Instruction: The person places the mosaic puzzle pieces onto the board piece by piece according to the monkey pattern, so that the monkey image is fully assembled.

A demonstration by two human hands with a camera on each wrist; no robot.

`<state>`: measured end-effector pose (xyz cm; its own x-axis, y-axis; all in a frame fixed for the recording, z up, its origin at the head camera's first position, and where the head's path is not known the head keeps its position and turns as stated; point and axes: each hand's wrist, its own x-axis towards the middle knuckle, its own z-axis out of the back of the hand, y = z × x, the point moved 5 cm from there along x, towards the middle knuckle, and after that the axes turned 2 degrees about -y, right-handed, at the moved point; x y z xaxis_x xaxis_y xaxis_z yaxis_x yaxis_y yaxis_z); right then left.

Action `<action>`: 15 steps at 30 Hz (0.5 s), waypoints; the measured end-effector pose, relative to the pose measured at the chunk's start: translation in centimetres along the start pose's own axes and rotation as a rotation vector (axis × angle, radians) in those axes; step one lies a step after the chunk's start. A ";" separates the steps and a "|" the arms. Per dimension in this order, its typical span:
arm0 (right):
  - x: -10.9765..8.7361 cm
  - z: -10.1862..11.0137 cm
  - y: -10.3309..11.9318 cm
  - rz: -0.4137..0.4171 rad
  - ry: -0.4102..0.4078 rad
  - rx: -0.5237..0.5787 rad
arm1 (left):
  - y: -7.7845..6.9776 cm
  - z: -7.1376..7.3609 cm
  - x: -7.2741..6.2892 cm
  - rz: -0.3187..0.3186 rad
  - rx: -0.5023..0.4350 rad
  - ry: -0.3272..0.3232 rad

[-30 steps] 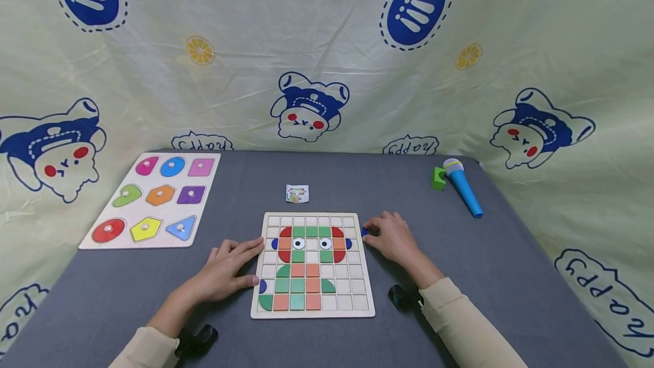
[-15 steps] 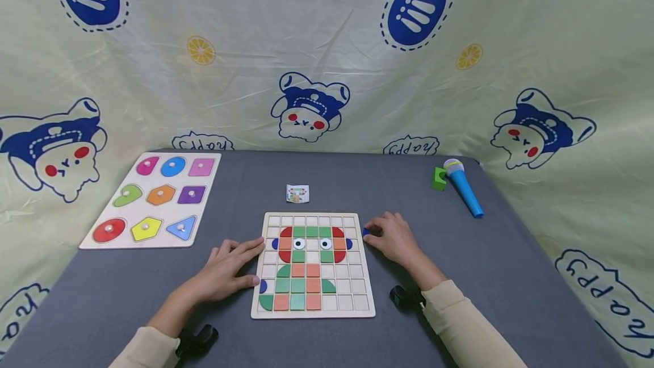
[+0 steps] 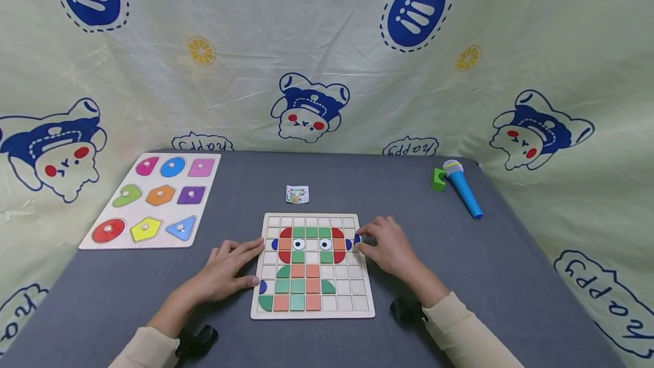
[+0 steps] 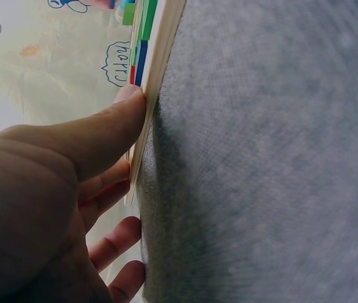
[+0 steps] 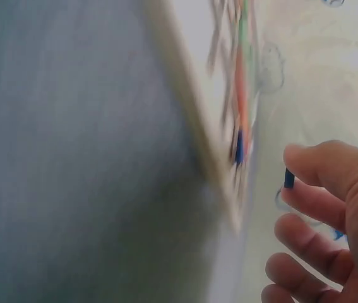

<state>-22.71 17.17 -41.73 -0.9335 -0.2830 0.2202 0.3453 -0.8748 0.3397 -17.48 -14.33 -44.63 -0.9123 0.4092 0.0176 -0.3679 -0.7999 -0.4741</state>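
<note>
A white grid board [image 3: 347,302] lies on the grey table, partly filled with green, salmon, red and blue tiles and two eye tiles. At its left edge rests my left hand [image 3: 225,270], fingers fairly straight; in the left wrist view the thumb [image 4: 112,129] touches the board's side. Just above the board's right edge, my right hand [image 3: 390,246] pinches a small dark blue tile [image 3: 357,239] between thumb and forefinger. The right wrist view shows this blue tile [image 5: 289,178] edge-on, apart from the board. Another blue tile [image 3: 349,244] sits in the grid beside it.
A small picture card [image 3: 297,194] lies behind the board. At the back left is a shape puzzle board [image 3: 117,209] with knobbed pieces. A blue toy microphone [image 3: 464,192] and a green block [image 3: 438,179] lie at the back right. A printed curtain hangs behind the table.
My right hand has moved left with the blue tile, from beside the board to over its right edge. The left hand has stayed in place.
</note>
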 end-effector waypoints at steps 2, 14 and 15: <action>-0.2 0.1 1.0 0.008 0.001 0.019 | 0.0 0.0 0.0 0.000 0.001 -0.001; -0.8 -1.3 7.0 0.185 0.023 0.034 | 0.0 0.1 -0.1 -0.003 0.002 0.003; -0.9 -1.5 7.4 0.197 0.028 0.027 | 0.0 0.1 -0.1 -0.001 0.002 0.003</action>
<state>-19.49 10.33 -40.78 -0.8499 -0.4588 0.2591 0.5236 -0.7906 0.3175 -17.42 -14.38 -44.50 -0.9113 0.4115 0.0154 -0.3694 -0.8002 -0.4725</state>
